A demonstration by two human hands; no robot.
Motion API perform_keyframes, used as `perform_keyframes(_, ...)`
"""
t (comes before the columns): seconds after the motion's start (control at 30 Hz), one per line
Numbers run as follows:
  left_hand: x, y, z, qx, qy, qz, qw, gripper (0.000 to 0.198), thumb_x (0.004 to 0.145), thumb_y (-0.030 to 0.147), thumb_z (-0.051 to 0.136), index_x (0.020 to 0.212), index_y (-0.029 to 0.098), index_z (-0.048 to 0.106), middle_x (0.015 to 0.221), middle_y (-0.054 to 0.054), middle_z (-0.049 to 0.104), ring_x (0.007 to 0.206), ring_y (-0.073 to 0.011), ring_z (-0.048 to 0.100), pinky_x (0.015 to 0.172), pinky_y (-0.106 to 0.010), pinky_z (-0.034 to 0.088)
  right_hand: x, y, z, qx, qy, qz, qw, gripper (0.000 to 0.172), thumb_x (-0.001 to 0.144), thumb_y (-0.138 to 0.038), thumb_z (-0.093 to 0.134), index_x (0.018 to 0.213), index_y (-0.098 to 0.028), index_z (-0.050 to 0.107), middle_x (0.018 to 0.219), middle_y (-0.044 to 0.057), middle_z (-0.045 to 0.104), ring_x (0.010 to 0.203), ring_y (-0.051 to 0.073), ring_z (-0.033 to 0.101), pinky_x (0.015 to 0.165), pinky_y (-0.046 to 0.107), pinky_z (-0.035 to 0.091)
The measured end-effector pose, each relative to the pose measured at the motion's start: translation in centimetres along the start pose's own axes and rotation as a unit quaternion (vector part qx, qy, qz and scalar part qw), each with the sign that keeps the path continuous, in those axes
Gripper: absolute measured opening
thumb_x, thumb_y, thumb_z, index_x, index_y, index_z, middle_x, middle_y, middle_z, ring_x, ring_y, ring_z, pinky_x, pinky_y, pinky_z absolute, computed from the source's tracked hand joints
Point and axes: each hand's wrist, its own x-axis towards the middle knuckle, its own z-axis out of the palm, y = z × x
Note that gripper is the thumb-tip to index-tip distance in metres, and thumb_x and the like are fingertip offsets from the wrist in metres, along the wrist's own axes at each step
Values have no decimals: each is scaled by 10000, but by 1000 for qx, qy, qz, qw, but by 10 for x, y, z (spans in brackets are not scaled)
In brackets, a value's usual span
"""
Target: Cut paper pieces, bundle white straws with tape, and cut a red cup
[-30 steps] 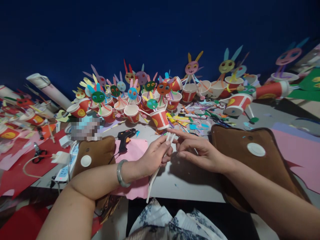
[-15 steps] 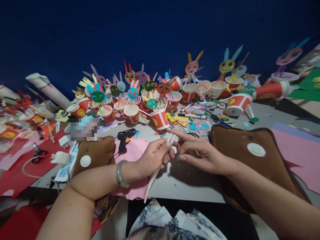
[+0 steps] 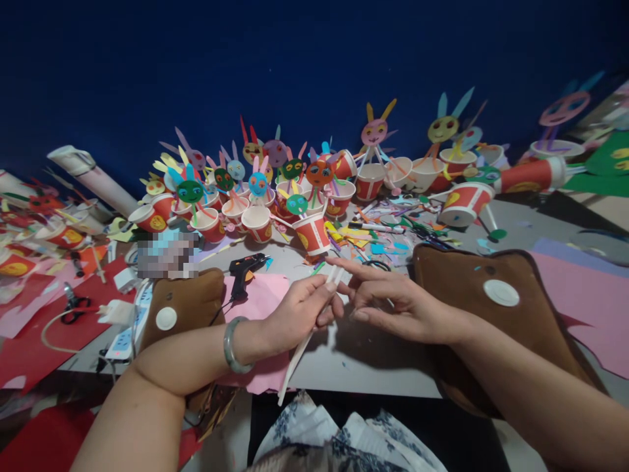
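My left hand is closed around a few thin white strips, which look like paper. Their lower ends hang toward the table's front edge, and their upper ends poke out past my thumb. Close on the right, my right hand has its index finger stretched to the strips' top ends, seemingly touching them. Its thumb is apart from the fingers, the others are half bent, and nothing shows in its grasp. A black glue gun lies beyond my left hand, by a pink paper sheet.
Brown pouches lie left and right of my hands. Behind stand several red-and-white paper cups with paper rabbit heads, among scraps and markers. Further left are a power strip, scissors and red paper.
Hardly anything differs. The view has shifted slightly, and both hands keep nearly the same pose at the strips' top ends.
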Motion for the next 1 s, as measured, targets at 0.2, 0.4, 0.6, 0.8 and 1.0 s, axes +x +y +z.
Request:
perform_keyframes(0.2, 2, -3, -1, -5, -1, -17, 1000, 325, 907, 464, 529, 882, 141, 548, 686, 6, 592, 447, -48, 396, 405, -190, 296, 0, 1, -2, -13, -7, -2, 1000, 88, 888, -198, 629, 811, -192, 671, 1515, 152, 469, 1414, 261, 422, 1042, 361, 458)
perform_keyframes(0.4, 4, 1, -1, -16, 17, -23, 999, 331, 892, 474, 557, 903, 143, 542, 699, -8, 637, 431, -46, 442, 415, -185, 327, 0, 6, -4, -16, 37, -8, 999, 101, 880, -206, 639, 779, -201, 649, 1308, 146, 661, 1428, 257, 401, 1044, 378, 460)
perform_keyframes(0.6, 7, -5, -4, -31, 12, -14, 999, 360, 879, 511, 583, 915, 155, 545, 703, -2, 650, 428, -53, 471, 423, -193, 325, 0, 6, -3, -43, 40, -22, 998, 106, 882, -202, 634, 778, -197, 651, 1489, 152, 505, 1234, 243, 613, 995, 358, 489)
perform_keyframes(0.8, 5, 1, -2, -17, 28, 7, 999, 349, 886, 478, 592, 863, 131, 568, 657, 9, 607, 458, -38, 378, 457, -202, 263, 1, 6, -4, -34, 16, -22, 999, 125, 888, -210, 628, 766, -186, 640, 1337, 179, 633, 1254, 253, 596, 946, 345, 497)
perform_keyframes(1.0, 5, 1, -2, -4, 34, -4, 999, 356, 874, 494, 590, 880, 138, 573, 650, 10, 606, 460, -52, 353, 457, -219, 245, 1, 5, -5, -27, 18, -11, 999, 137, 889, -239, 630, 763, -188, 650, 1285, 171, 661, 1274, 267, 579, 946, 371, 501)
